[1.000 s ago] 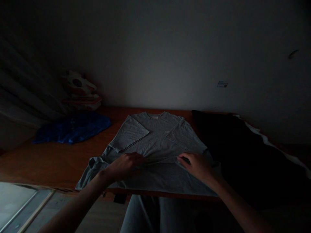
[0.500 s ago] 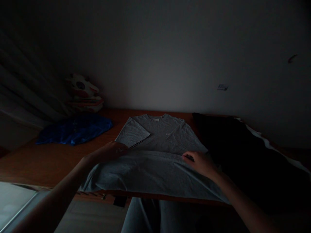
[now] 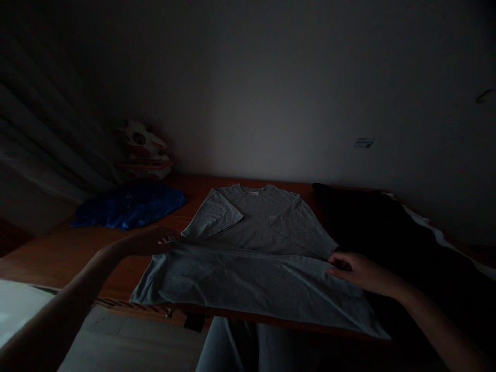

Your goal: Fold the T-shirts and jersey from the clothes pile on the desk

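The grey, short-sleeved fabric T-shirt [image 3: 251,225] lies collar-away, its fold [image 3: 248,253] running crosswise from my left hand [image 3: 157,241], grip unclear, to my right hand [image 3: 358,271], pinching it.

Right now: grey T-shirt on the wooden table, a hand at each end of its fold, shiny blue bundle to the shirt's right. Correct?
One error: in the head view the shiny blue bundle lies to the left of the grey T-shirt. The rest stands: shirt on the wooden table, left hand and right hand at the fold's ends.
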### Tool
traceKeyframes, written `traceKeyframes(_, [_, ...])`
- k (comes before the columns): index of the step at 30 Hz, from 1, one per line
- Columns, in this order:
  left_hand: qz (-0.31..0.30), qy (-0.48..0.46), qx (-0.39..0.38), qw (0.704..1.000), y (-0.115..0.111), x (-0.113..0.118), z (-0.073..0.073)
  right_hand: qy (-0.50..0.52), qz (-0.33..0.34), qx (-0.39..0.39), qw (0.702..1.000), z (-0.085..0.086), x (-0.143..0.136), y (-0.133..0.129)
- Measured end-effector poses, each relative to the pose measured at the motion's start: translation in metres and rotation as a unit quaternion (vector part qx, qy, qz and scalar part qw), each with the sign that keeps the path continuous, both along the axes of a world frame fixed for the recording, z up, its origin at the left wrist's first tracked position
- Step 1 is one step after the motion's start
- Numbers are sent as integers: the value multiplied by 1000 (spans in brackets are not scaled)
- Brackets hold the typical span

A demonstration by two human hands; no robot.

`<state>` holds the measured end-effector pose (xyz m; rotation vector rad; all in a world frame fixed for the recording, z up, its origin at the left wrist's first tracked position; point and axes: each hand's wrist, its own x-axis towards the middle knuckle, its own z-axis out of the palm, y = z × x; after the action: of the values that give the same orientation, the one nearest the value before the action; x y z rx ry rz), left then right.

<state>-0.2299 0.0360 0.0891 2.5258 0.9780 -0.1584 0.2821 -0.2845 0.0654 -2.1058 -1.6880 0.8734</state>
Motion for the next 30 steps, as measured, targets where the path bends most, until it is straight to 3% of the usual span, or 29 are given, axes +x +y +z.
traceKeyframes(5, [31, -20, -56, 998, 11, -16, 2, -26, 0, -16, 1000, 15, 8, -16])
traceKeyframes(10, [67, -81, -81, 991, 9, -19, -1, -23, -51, 37, 998, 18, 15, -26])
traceKeyframes(16, [123, -153, 18, 980, 21, -20, 5, 38, -81, 47, 995, 13, 27, -16])
traceKeyframes(20, [135, -165, 106, 971, 36, 3, 4, 49, -94, 34, 994, 1, 48, 8])
traceKeyframes(24, [116, -133, 161, 971, 40, 32, -13, -89, -112, 50, 988, -17, 58, 25])
traceKeyframes(28, [55, -142, 209, 966, 22, 57, -31, -288, -92, 130, 944, -29, 42, 29])
traceKeyframes(30, [-3, -150, 217, 964, 6, 72, -35, -306, -51, 164, 936, -32, 27, 33])
